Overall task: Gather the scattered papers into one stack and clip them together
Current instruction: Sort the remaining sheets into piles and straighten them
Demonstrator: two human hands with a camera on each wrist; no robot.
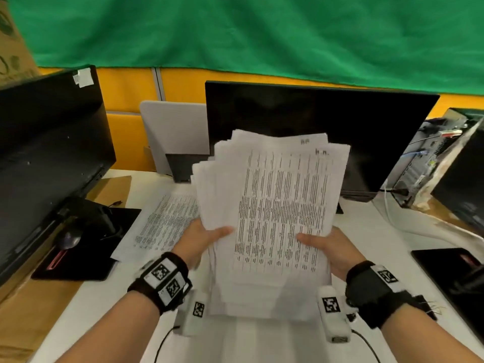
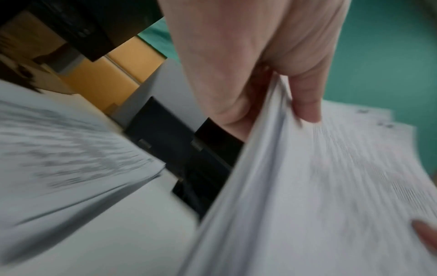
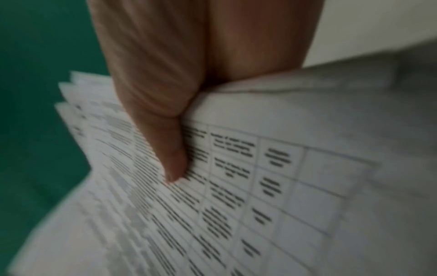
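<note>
Both hands hold up a thick, uneven stack of printed papers [image 1: 272,205] above the white desk [image 1: 366,247], its sheets fanned and misaligned at the top. My left hand [image 1: 207,237] grips the stack's left edge, thumb on the front sheet. In the left wrist view the left hand [image 2: 272,89] pinches the stack [image 2: 319,186] along its edge. My right hand [image 1: 324,244] grips the right edge, thumb on the printed table. The right wrist view shows the right hand [image 3: 170,115] with its thumb pressed onto the stack [image 3: 260,186]. More printed sheets [image 1: 162,221] lie flat on the desk at the left. No clip is visible.
A black monitor [image 1: 314,127] stands behind the stack and another monitor [image 1: 47,158] at the left. A mouse [image 1: 69,238] sits on a black pad [image 1: 86,247]. An open computer case [image 1: 429,158] is at the right, a dark pad [image 1: 450,273] near the right edge.
</note>
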